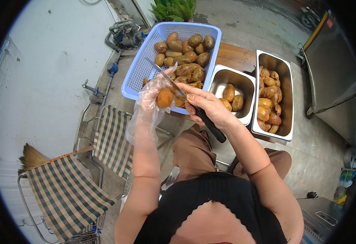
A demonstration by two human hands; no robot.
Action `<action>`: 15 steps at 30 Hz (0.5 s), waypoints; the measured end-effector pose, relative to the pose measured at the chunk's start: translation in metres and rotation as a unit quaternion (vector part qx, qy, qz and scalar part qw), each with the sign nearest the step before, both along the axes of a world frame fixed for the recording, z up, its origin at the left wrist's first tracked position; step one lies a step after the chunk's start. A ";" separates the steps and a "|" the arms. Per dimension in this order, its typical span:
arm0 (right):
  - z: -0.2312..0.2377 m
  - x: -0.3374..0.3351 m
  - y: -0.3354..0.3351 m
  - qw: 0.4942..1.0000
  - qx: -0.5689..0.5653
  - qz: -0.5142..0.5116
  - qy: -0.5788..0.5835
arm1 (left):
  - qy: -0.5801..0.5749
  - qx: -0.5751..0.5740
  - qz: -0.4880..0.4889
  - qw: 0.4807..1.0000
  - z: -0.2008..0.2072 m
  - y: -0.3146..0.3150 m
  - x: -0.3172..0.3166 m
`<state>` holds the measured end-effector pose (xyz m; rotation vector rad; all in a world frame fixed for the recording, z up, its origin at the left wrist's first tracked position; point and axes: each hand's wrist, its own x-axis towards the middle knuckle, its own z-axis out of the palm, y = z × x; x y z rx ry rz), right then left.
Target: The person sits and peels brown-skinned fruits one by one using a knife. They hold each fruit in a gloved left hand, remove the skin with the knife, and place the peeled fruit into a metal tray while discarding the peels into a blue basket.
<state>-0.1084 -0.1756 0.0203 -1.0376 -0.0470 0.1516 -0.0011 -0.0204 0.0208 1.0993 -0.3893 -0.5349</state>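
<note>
My left hand (150,97), in a loose clear plastic glove, is closed around an orange-brown oval fruit (165,98). My bare right hand (209,106) grips the black handle of a knife (211,126). Its blade slants up and left, passing just above the held fruit; whether it touches cannot be told. Beneath both hands stands a light-blue plastic basket (130,78) with several brown unpeeled fruits (195,40) at its far end and a heap of peels (189,72) nearer me.
Right of the basket, a small steel pan (248,83) holds a few peeled fruits (229,92). A longer steel pan (284,101) beside it holds several more. Both rest on a wooden table (232,57). Checked folding chairs (64,191) stand left; a steel cabinet (334,65) stands right.
</note>
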 end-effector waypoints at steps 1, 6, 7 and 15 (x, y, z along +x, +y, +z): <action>-0.003 0.001 0.000 1.000 -0.005 -0.013 -0.001 | 0.008 -0.005 0.005 1.000 -0.002 0.000 0.002; -0.002 -0.005 -0.001 0.998 -0.014 -0.056 0.020 | 0.064 -0.075 -0.010 0.995 -0.003 -0.001 0.001; -0.004 -0.005 -0.001 0.998 -0.012 -0.062 0.023 | 0.062 -0.079 -0.007 0.995 -0.005 -0.001 0.002; -0.018 -0.011 -0.008 0.986 0.027 -0.079 0.143 | 0.157 -0.174 -0.035 0.972 -0.026 0.000 0.021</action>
